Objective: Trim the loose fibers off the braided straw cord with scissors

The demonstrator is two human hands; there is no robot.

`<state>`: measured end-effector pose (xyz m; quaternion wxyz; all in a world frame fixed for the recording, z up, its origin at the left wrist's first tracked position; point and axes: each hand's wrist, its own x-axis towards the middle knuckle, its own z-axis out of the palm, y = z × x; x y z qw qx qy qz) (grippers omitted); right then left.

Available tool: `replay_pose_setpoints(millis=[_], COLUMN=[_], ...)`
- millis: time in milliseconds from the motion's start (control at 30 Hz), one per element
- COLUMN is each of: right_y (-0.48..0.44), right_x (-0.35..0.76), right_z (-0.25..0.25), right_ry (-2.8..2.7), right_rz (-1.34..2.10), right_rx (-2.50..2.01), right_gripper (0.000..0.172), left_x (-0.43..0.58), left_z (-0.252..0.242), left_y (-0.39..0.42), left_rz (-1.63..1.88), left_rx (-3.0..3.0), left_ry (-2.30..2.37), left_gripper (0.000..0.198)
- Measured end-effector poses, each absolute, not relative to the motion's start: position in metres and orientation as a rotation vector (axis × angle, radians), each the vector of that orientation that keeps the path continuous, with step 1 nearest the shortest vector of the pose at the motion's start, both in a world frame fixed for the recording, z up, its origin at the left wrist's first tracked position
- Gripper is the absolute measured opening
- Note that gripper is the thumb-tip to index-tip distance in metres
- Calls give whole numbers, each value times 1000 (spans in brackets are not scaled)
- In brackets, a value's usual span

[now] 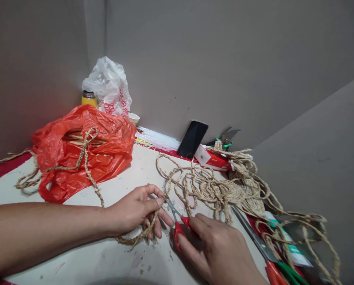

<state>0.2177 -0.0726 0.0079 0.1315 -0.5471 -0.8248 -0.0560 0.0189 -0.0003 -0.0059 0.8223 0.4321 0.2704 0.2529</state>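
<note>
Pinched between the thumb and forefinger of my left hand is a braided straw rope, whose length curves under the wrist and runs back toward a red plastic bag. My right hand has its thumb and fingers in the red handles of small scissors. The scissor blades point up and left, with their tips right at the rope end by my left fingertips. Whether the tips touch the rope, I cannot tell. Small straw scraps lie on the white tabletop around both hands.
Coils of braided rope spread across the right side. Large scissors with red and green handles lie at the right edge. A phone leans on the back wall near pruning shears. A white bag and yellow bottle stand back left.
</note>
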Motion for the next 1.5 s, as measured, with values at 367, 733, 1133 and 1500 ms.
replay_pose_setpoints(millis=[367,733,1133,1500], right_y=[-73,-73,-64,-67], right_x=[210,222,222,220], right_z=[6,4,4,3], right_ry=[-2341,-2328,-2312,-2324], right_rz=[-64,1,-148,-199], right_rx=[-1498,-1449,-1571,-1631], right_gripper=[34,35,25,28], left_x=[19,18,16,16], left_z=[-5,-4,-3,-5], left_y=[-2,1,5,2], left_rz=[582,619,567,556], left_rx=[942,936,797,827], left_ry=[577,612,562,533], left_gripper=[37,21,30,29])
